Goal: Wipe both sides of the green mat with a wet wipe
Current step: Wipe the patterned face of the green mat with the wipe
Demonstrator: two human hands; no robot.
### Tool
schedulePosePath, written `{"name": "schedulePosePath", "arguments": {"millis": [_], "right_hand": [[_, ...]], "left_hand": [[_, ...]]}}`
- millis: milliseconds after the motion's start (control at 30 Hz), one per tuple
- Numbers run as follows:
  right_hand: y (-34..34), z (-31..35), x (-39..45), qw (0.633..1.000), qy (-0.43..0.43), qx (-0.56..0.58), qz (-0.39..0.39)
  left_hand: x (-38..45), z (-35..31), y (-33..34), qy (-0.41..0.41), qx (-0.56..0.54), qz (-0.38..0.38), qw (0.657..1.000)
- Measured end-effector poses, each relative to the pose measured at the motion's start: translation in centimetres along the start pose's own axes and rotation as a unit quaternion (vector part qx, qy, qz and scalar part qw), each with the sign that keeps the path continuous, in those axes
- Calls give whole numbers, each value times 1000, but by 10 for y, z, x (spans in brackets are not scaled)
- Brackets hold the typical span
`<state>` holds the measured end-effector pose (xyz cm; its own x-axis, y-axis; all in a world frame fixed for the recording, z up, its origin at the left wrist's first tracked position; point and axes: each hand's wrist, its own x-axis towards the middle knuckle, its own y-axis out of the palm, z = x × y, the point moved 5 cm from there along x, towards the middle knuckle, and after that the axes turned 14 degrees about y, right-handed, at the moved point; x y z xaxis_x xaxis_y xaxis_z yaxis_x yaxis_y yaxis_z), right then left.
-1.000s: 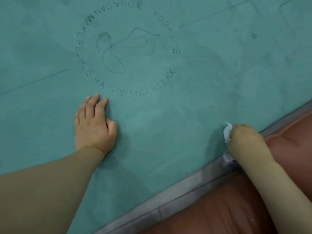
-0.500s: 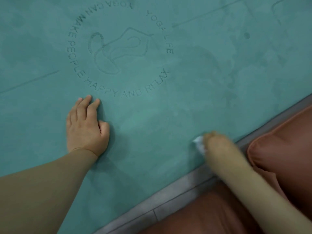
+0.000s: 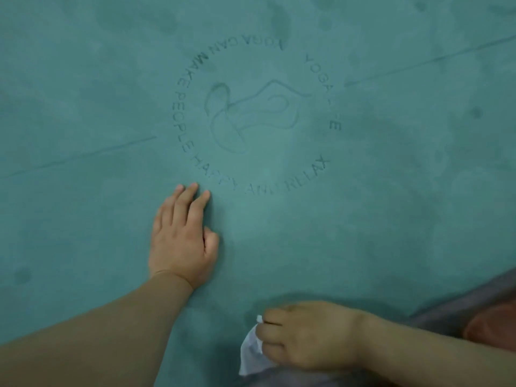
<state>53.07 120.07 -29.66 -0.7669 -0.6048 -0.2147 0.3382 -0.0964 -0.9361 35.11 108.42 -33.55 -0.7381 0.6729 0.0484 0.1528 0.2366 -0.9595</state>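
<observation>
Both hands on green mat (image 3: 391, 219); right hand (image 3: 310, 335) with wet wipe (image 3: 251, 356) moved leftward.

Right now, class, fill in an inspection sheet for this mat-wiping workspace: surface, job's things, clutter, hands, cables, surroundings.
Surface: green mat lies flat, with darker patches and an embossed round logo.
Job's things: white wet wipe at the mat's near edge.
Clutter: nothing seen.
Hands: left hand rests flat on the mat below the logo; right hand has its grip on the wipe.
Cables: nothing seen.
Surroundings: grey floor strip and a reddish-brown cushion at the lower right.
</observation>
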Motion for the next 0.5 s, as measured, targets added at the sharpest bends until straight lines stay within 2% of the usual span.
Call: {"name": "schedulePosePath", "arguments": {"millis": [100,167,233,300,333,367,433,467,500], "right_hand": [[-26,-64,67,995,-60,36,-67],[-56,-135,129,991,-12,37,-131],[-92,-213,182,971,153,56,-175],[-112,-267,206,908,354,94,-203],[-111,-270,207,884,396,113,-223],[-105,-258,204,882,388,126,-235],[-85,-202,168,903,295,172,-261],[-63,-169,141,920,246,194,-234],[-38,-135,113,945,199,205,-159]], "left_hand": [[1,-1,-2,10,4,-5,1000],[3,-1,-3,14,5,-3,1000],[4,0,-3,12,3,8,1000],[3,0,-2,6,1,19,1000],[3,0,-3,5,0,22,1000],[4,0,-3,4,-1,26,1000],[4,0,-3,4,-3,31,1000],[5,0,-3,3,-3,31,1000],[5,0,-3,2,-5,31,999]]}}
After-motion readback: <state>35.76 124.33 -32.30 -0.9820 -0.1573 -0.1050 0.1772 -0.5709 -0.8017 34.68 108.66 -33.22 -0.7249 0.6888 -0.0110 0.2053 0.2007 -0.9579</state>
